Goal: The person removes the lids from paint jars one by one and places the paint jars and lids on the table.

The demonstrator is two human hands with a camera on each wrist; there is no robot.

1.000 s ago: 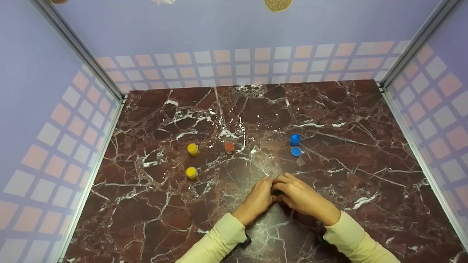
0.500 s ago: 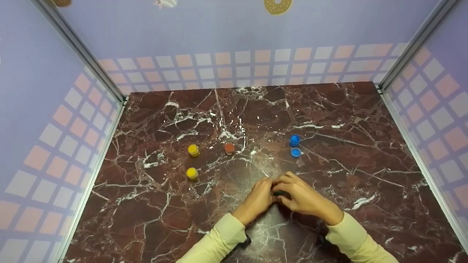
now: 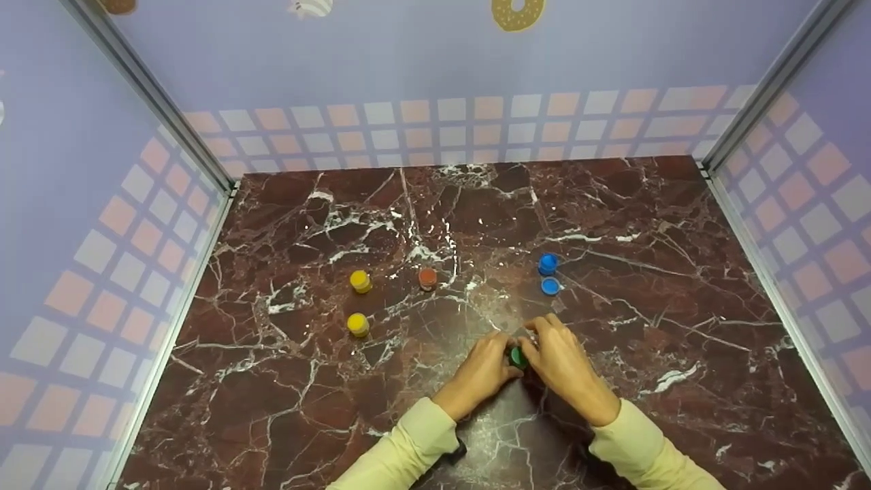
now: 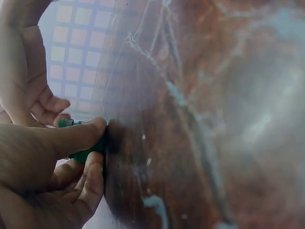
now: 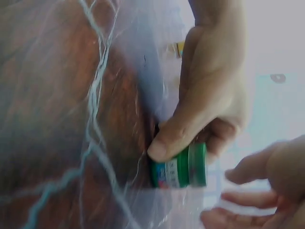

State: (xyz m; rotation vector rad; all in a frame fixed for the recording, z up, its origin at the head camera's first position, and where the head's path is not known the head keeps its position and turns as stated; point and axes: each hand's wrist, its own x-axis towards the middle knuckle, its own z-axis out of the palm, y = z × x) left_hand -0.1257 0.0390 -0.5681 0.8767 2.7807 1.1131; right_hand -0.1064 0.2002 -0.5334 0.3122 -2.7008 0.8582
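A small green paint pot [image 5: 176, 167], with a label and its green lid [image 5: 197, 164] on top, stands on the marble-patterned table. My left hand [image 3: 484, 365] holds it from the side, thumb and fingers pinching the pot's body. My right hand [image 3: 565, 367] is close beside the lid with fingers spread; in the right wrist view a gap shows between its fingertips [image 5: 233, 176] and the lid. In the left wrist view, the left hand [image 4: 52, 157] hides much of the pot.
Two yellow pots [image 3: 360, 282] stand at left, one behind the other. An orange-brown pot [image 3: 427, 278] is near the middle. To the right, a blue pot [image 3: 548, 264] stands behind a round blue piece [image 3: 550, 286]. Patterned walls [image 3: 435, 122] enclose the table's back and sides.
My right hand has turned and its fingers have come away from the green pot, so the lid now shows. The left hand keeps its hold.
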